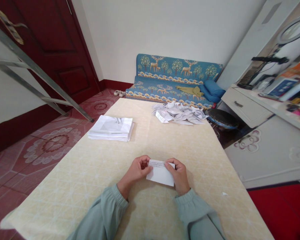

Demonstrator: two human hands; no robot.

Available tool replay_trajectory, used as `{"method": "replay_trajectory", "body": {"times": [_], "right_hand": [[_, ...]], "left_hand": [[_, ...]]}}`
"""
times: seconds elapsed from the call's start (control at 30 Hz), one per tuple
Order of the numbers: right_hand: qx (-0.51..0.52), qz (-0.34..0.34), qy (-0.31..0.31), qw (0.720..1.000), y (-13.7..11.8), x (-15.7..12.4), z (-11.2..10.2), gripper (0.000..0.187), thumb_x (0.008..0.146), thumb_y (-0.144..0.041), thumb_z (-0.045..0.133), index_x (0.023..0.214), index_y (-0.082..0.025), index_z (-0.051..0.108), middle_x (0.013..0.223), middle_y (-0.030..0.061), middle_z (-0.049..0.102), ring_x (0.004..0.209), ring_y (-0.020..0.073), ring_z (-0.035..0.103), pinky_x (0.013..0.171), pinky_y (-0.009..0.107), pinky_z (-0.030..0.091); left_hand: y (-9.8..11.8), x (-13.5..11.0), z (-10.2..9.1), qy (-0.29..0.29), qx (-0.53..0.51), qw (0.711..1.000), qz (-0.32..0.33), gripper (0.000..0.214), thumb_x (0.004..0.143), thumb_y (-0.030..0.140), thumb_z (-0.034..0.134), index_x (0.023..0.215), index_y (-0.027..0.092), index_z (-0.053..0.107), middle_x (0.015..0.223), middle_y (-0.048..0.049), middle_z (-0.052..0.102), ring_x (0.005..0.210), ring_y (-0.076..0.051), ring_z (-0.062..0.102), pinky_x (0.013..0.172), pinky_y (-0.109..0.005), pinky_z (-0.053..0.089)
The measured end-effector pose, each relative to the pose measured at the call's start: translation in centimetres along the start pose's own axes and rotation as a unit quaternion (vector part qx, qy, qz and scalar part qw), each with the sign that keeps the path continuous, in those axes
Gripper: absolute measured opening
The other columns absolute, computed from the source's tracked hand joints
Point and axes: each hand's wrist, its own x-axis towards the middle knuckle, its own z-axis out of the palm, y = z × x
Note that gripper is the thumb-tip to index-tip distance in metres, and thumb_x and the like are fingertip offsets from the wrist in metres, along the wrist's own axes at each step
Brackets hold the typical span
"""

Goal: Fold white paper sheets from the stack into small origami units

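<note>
Between my two hands is a small white sheet of paper (pixel 160 175), with lines of print along its upper part. My left hand (pixel 138 169) pinches its left edge, thumb on top and the other fingers curled behind. At the upper right corner, my right hand (pixel 178 173) grips the same paper with the thumb pressed on its face. The paper is held just above the table or against it; I cannot tell which. Beyond my left hand lies a stack of white paper (pixel 111 128). Farther off to the right is a loose pile of folded papers (pixel 178 112).
A pale patterned cloth covers the table (pixel 95 173). A tiny white scrap (pixel 224 193) lies to the right. Behind the table stands a blue sofa (pixel 160 81). A round stool (pixel 222 118) and a white cabinet (pixel 265 150) flank the right side; a metal ladder (pixel 47 80) leans left.
</note>
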Motion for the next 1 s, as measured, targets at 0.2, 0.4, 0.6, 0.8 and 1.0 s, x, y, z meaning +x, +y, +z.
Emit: {"method": "replay_trajectory", "body": {"times": [0.2, 0.4, 0.6, 0.8, 1.0], "right_hand": [[-0.114, -0.065, -0.092, 0.987, -0.4, -0.3, 0.3, 0.015, 0.072, -0.028, 0.066, 0.064, -0.015, 0.061, 0.059, -0.0017, 0.055, 0.057, 0.011, 0.046, 0.052, 0.021, 0.034], [-0.139, -0.078, -0.11, 0.981, -0.2, -0.4, 0.6, 0.014, 0.073, -0.027, 0.064, 0.065, -0.015, 0.063, 0.059, -0.0015, 0.056, 0.057, 0.0113, 0.048, 0.053, 0.021, 0.035], [-0.132, -0.08, -0.111, 0.982, -0.5, -0.5, 0.6, 0.013, 0.073, -0.026, 0.065, 0.065, -0.015, 0.064, 0.059, -0.0011, 0.058, 0.058, 0.0118, 0.049, 0.054, 0.022, 0.036], [-0.087, -0.063, -0.089, 0.99, -0.6, -0.6, 0.2, 0.014, 0.069, -0.027, 0.068, 0.062, -0.015, 0.065, 0.056, -0.0021, 0.056, 0.054, 0.0105, 0.046, 0.051, 0.021, 0.033], [-0.053, -0.039, -0.075, 0.995, -0.5, -0.6, 0.0, 0.017, 0.068, -0.03, 0.07, 0.062, -0.015, 0.065, 0.054, -0.0027, 0.053, 0.051, 0.0096, 0.043, 0.048, 0.021, 0.031]], "left_hand": [[0.6, 0.1, 0.5, -0.037, 0.085, 0.996, 0.012, 0.022, 0.073, 0.027, 0.066, 0.085, 0.01, 0.069, 0.073, -0.0065, 0.065, 0.066, -0.014, 0.057, 0.06, -0.023, 0.042], [-0.2, 0.1, 1.0, -0.017, 0.126, 0.992, 0.015, 0.013, 0.072, 0.019, 0.06, 0.076, 0.01, 0.069, 0.069, -0.0068, 0.066, 0.062, -0.014, 0.057, 0.058, -0.023, 0.042], [-0.3, 0.1, 1.3, 0.005, 0.172, 0.985, 0.011, 0.011, 0.07, 0.017, 0.058, 0.071, 0.01, 0.067, 0.065, -0.0042, 0.064, 0.058, -0.012, 0.054, 0.054, -0.02, 0.04], [0.1, 0.1, 1.4, 0.01, 0.142, 0.99, -0.001, 0.011, 0.067, 0.016, 0.058, 0.067, 0.009, 0.067, 0.061, -0.0036, 0.061, 0.055, -0.011, 0.052, 0.052, -0.02, 0.039], [0.1, 0.1, 1.4, 0.028, 0.127, 0.992, -0.009, 0.013, 0.065, 0.015, 0.057, 0.067, 0.008, 0.068, 0.062, -0.0051, 0.063, 0.056, -0.012, 0.053, 0.053, -0.021, 0.04]]}}
